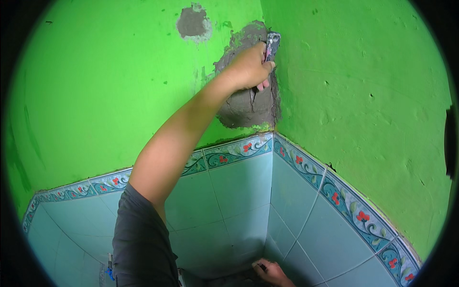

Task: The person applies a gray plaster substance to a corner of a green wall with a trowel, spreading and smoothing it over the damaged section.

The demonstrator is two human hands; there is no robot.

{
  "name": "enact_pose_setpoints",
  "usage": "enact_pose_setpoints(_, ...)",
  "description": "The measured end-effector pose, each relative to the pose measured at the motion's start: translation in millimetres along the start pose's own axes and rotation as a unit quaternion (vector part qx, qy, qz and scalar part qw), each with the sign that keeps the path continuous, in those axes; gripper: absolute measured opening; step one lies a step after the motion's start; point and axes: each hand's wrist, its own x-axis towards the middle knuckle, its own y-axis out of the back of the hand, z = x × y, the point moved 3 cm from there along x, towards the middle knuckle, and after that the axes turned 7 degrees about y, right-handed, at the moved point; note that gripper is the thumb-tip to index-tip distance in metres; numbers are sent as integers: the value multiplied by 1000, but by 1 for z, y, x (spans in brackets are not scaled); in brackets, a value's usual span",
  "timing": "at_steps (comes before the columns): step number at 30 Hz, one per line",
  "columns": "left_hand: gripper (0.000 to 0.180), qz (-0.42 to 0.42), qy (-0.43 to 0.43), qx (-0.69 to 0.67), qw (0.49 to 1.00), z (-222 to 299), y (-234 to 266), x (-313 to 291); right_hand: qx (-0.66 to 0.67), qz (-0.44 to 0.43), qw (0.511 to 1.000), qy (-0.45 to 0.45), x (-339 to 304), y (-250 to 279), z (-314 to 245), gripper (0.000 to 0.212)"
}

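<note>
Grey mortar patch (pixel 253 112): spreads over the left green wall (pixel 110 95), reaching the right green wall (pixel 354 86) and lying above the floral tile border (pixel 221 160). With left hand (pixel 251 67) over the patch, holds a smeared flat tool (pixel 273 42) at its right edge, fingers clamped on that tool. With right hand (pixel 272 273), near and low, curls fingers inward; cannot tell whether closed on something. Farther left and higher, shows a smaller grey patch (pixel 192 23).
</note>
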Motion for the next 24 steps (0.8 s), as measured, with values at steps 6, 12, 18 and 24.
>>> enact_pose_setpoints(6, 25, 36, -31, 42, 998, 7, 10, 7, -2, -11, 1000, -11, 2, -1, 4, 22)
enact_pose_setpoints(12, 28, 64, -50, 49, 995, 8, 21, 20, -1, -8, 1000, 2, 6, 3, 2, 24)
enact_pose_setpoints(18, 26, 92, -79, 36, 992, 17, 44, 33, 2, -8, 1000, -8, 9, 7, 3, 25)
enact_pose_setpoints(24, 27, 92, -68, 68, 991, 29, 55, 35, 9, -5, 1000, -11, 8, 9, 11, 25)
